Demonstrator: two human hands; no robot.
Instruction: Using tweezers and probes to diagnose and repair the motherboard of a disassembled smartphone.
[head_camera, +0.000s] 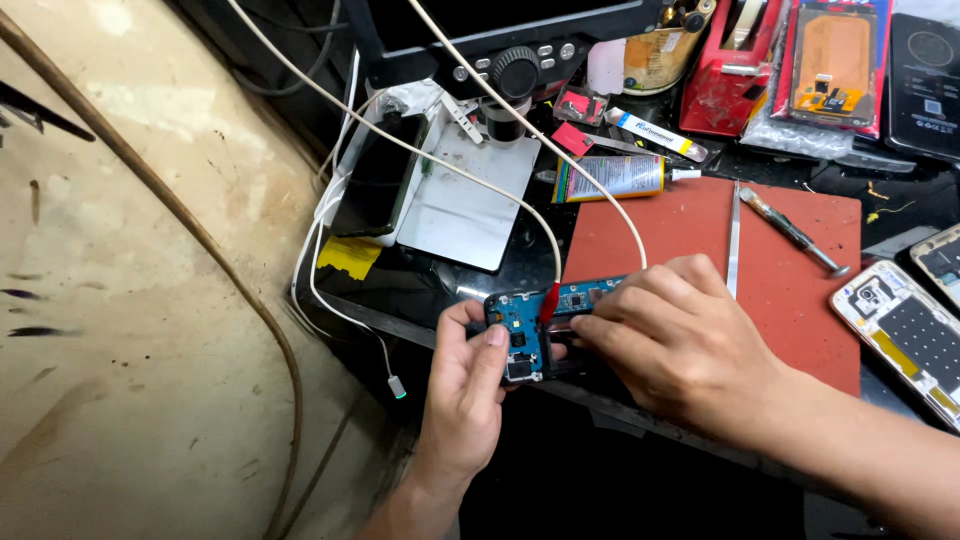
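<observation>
1. The left hand (470, 385) grips the blue printed circuit board (525, 325) of an opened phone, thumb pressed on its face and fingers curled under it, at the near edge of the black workbench (470, 290).
2. The right hand (680, 340) pinches the board's upper right end, fingertips closed on it; what lies beneath the palm is hidden.
3. A white cable with a red tip (552, 300) touches the board near its top, so the board appears to be under probing or connection.
4. Judging by the bare board, disassembly seems done; reassembly looks yet to come, since a phone frame with exposed insides (905, 335) lies apart on the right.
5. On the red rubber work mat (700, 230) rest flat steel tweezers (734, 240) and a small screwdriver with a dark handle (795, 232), both untouched.
6. A tube of adhesive with a striped label (612, 178) lies just behind the mat, and a white rectangular plate (465, 205) sits to the left.
</observation>
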